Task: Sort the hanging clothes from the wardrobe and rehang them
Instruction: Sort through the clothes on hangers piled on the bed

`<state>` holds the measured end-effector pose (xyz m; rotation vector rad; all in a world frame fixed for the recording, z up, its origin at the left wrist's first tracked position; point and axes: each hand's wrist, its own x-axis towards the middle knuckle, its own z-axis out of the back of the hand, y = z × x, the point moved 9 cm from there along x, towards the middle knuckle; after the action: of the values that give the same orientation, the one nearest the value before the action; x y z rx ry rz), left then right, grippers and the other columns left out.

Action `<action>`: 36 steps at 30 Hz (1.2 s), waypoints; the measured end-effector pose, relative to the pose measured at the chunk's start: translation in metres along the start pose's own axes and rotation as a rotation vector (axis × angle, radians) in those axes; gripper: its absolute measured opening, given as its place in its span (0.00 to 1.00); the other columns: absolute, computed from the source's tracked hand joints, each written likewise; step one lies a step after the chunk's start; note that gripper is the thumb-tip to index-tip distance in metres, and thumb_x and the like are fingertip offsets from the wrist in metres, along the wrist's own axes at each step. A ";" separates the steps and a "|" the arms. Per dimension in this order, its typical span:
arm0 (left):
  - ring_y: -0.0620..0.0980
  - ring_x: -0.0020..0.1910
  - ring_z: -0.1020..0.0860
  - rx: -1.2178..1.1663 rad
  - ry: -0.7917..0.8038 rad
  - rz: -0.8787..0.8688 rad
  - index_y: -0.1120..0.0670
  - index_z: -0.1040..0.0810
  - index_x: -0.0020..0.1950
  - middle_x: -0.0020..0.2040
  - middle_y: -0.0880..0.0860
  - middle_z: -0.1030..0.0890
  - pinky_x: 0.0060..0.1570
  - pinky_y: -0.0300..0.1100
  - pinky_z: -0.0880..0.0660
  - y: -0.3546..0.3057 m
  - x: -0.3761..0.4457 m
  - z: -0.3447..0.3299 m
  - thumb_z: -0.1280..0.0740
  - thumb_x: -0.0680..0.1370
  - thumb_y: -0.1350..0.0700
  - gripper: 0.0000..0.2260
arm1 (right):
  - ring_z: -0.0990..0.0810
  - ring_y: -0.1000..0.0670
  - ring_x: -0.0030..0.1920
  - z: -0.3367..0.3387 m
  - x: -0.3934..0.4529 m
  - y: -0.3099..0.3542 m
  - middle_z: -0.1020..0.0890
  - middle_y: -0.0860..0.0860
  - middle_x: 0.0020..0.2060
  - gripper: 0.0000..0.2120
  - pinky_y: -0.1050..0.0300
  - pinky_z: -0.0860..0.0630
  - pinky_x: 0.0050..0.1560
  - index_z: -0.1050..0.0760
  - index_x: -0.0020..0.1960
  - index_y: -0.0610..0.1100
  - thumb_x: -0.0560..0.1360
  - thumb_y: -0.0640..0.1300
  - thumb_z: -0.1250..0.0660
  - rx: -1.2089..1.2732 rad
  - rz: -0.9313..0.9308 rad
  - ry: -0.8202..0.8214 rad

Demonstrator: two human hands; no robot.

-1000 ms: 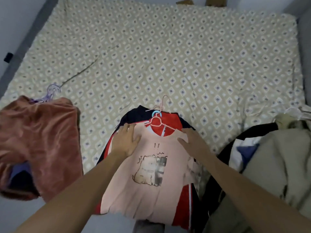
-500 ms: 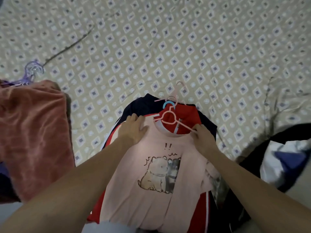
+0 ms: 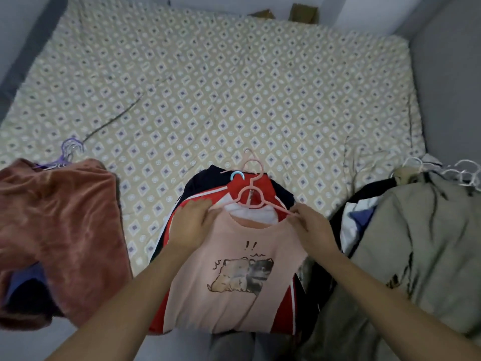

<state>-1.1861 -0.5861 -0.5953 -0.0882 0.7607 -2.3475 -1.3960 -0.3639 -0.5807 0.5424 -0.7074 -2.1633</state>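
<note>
A pink T-shirt (image 3: 229,290) with a cartoon animal print lies on top of a red, white and navy garment (image 3: 250,183) at the near edge of the bed. A pink plastic hanger (image 3: 251,196) sits at the shirt's neck, its hook pointing away from me. My left hand (image 3: 191,222) grips the shirt's left shoulder over the hanger arm. My right hand (image 3: 313,227) pinches the right shoulder and the hanger's right arm. A blue hanger hook (image 3: 236,175) shows under the pile.
A rust velvet garment (image 3: 59,230) on purple hangers (image 3: 69,149) lies at the left. A heap of olive, black and white clothes (image 3: 416,243) with pale hangers (image 3: 460,175) fills the right. The patterned bedspread (image 3: 234,87) stretches beyond, with grey walls around.
My hands went from lying flat on the pink shirt to gripping its shoulders at the hanger. The neckline has slid lower on the hanger, and the camera has tilted back up.
</note>
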 end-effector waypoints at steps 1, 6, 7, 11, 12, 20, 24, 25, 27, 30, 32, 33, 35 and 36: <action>0.53 0.35 0.28 -0.015 -0.034 -0.016 0.53 0.33 0.38 0.32 0.48 0.29 0.36 0.53 0.28 -0.014 -0.011 0.015 0.43 0.83 0.40 0.21 | 0.24 0.55 0.39 0.015 -0.011 0.010 0.21 0.55 0.38 0.04 0.54 0.27 0.40 0.24 0.49 0.49 0.83 0.44 0.34 0.013 0.003 -0.016; 0.47 0.36 0.28 -0.039 -0.188 -0.066 0.51 0.29 0.39 0.33 0.45 0.28 0.36 0.47 0.34 -0.088 -0.078 0.088 0.40 0.82 0.39 0.18 | 0.21 0.57 0.42 0.087 -0.066 0.047 0.20 0.59 0.40 0.05 0.56 0.27 0.41 0.25 0.47 0.54 0.80 0.46 0.30 0.157 0.005 -0.077; 0.46 0.36 0.28 -0.055 -0.209 -0.053 0.50 0.27 0.40 0.34 0.45 0.27 0.37 0.47 0.34 -0.102 -0.094 0.099 0.39 0.82 0.38 0.18 | 0.20 0.57 0.43 0.102 -0.078 0.052 0.19 0.59 0.41 0.05 0.56 0.25 0.43 0.23 0.47 0.52 0.79 0.46 0.27 0.213 -0.003 -0.101; 0.47 0.38 0.26 -0.041 -0.288 -0.013 0.49 0.25 0.41 0.36 0.46 0.25 0.41 0.50 0.31 -0.154 -0.181 0.129 0.37 0.81 0.36 0.18 | 0.22 0.53 0.39 0.152 -0.145 0.062 0.20 0.54 0.37 0.13 0.55 0.26 0.43 0.23 0.42 0.52 0.70 0.44 0.19 0.366 0.002 -0.176; 0.48 0.39 0.26 -0.028 -0.305 -0.013 0.49 0.25 0.42 0.36 0.46 0.25 0.42 0.51 0.31 -0.167 -0.205 0.133 0.37 0.81 0.36 0.18 | 0.23 0.51 0.38 0.161 -0.165 0.062 0.20 0.53 0.37 0.14 0.55 0.27 0.42 0.24 0.41 0.51 0.69 0.43 0.18 0.380 0.011 -0.176; 0.51 0.38 0.25 0.058 -0.408 -0.045 0.51 0.24 0.42 0.37 0.47 0.22 0.39 0.49 0.34 -0.265 -0.333 0.157 0.35 0.82 0.38 0.18 | 0.24 0.58 0.40 0.233 -0.325 0.081 0.21 0.54 0.37 0.08 0.63 0.31 0.43 0.20 0.40 0.42 0.74 0.39 0.22 0.347 0.238 -0.273; 0.51 0.37 0.25 0.047 -0.453 -0.137 0.52 0.24 0.42 0.36 0.48 0.22 0.35 0.48 0.35 -0.297 -0.366 0.166 0.35 0.81 0.38 0.18 | 0.23 0.50 0.39 0.261 -0.388 0.088 0.21 0.50 0.36 0.08 0.52 0.29 0.40 0.19 0.40 0.43 0.74 0.39 0.22 0.362 0.276 -0.397; 0.50 0.36 0.26 0.040 -0.455 -0.165 0.52 0.24 0.41 0.35 0.48 0.23 0.34 0.48 0.35 -0.304 -0.373 0.166 0.35 0.80 0.38 0.18 | 0.23 0.49 0.39 0.267 -0.403 0.091 0.21 0.50 0.36 0.08 0.50 0.28 0.40 0.19 0.40 0.43 0.74 0.39 0.22 0.360 0.284 -0.429; 0.49 0.35 0.27 0.035 -0.429 -0.233 0.51 0.27 0.40 0.34 0.48 0.25 0.33 0.49 0.34 -0.317 -0.386 0.160 0.36 0.81 0.38 0.19 | 0.23 0.47 0.39 0.272 -0.432 0.095 0.21 0.49 0.36 0.08 0.46 0.27 0.39 0.19 0.39 0.43 0.74 0.39 0.22 0.347 0.273 -0.479; 0.50 0.33 0.28 0.066 -0.403 -0.325 0.51 0.31 0.38 0.33 0.48 0.28 0.31 0.50 0.35 -0.332 -0.408 0.155 0.38 0.82 0.37 0.21 | 0.22 0.45 0.39 0.273 -0.476 0.103 0.21 0.48 0.36 0.08 0.45 0.27 0.40 0.19 0.40 0.44 0.74 0.38 0.22 0.341 0.219 -0.528; 0.51 0.32 0.27 0.061 -0.394 -0.380 0.51 0.31 0.38 0.32 0.48 0.29 0.30 0.49 0.34 -0.341 -0.424 0.151 0.38 0.82 0.37 0.21 | 0.21 0.47 0.40 0.272 -0.505 0.107 0.20 0.49 0.37 0.08 0.47 0.26 0.41 0.19 0.40 0.45 0.74 0.37 0.22 0.339 0.184 -0.548; 0.50 0.32 0.27 0.045 -0.391 -0.400 0.51 0.30 0.38 0.32 0.48 0.29 0.30 0.49 0.34 -0.346 -0.431 0.148 0.37 0.82 0.37 0.21 | 0.21 0.48 0.40 0.272 -0.519 0.109 0.20 0.50 0.37 0.08 0.48 0.25 0.42 0.19 0.40 0.45 0.74 0.37 0.22 0.326 0.171 -0.558; 0.49 0.32 0.28 0.017 -0.387 -0.426 0.51 0.31 0.37 0.32 0.48 0.29 0.29 0.49 0.32 -0.359 -0.443 0.143 0.37 0.82 0.37 0.21 | 0.20 0.49 0.41 0.278 -0.544 0.107 0.19 0.51 0.38 0.07 0.49 0.24 0.44 0.19 0.41 0.44 0.74 0.37 0.22 0.288 0.139 -0.587; 0.49 0.31 0.28 0.013 -0.385 -0.438 0.50 0.31 0.37 0.32 0.48 0.29 0.29 0.49 0.32 -0.367 -0.449 0.140 0.37 0.82 0.37 0.21 | 0.19 0.50 0.42 0.283 -0.554 0.104 0.19 0.52 0.39 0.06 0.49 0.23 0.45 0.18 0.42 0.44 0.75 0.38 0.22 0.262 0.122 -0.599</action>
<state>-1.0111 -0.1563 -0.2204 -0.7448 0.5743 -2.6211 -1.1686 0.1010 -0.2201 -0.0393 -1.3208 -2.1341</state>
